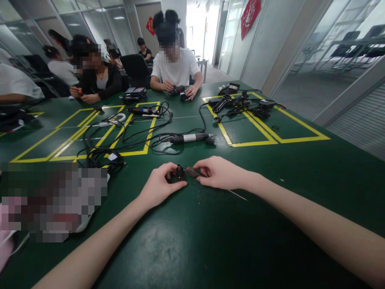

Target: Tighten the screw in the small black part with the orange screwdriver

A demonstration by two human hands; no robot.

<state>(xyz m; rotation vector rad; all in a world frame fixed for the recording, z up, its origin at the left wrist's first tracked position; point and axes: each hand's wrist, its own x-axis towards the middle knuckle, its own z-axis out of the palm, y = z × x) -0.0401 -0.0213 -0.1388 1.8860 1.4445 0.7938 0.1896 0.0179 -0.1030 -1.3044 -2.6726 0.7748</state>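
Observation:
My left hand (162, 182) is closed around a small black part (180, 173) with a round base and an upright stem, low over the green table. Close to its right, my right hand (218, 172) grips a screwdriver (194, 172) by its dark handle with an orange end. That orange end points left at the black part, with a narrow gap between them. A thin light shaft shows below my right wrist, slanting away to the right. A tiny screw-like piece (199, 202) lies on the table nearer to me.
Beyond my hands lies a grey-and-black electric screwdriver (189, 138) with its cable. Tangled black cables (99, 154) lie left; black adapters and cords (234, 102) lie back right. Yellow tape (252, 143) marks the green table (270, 241). People sit across, one holding a dark tool (177, 90).

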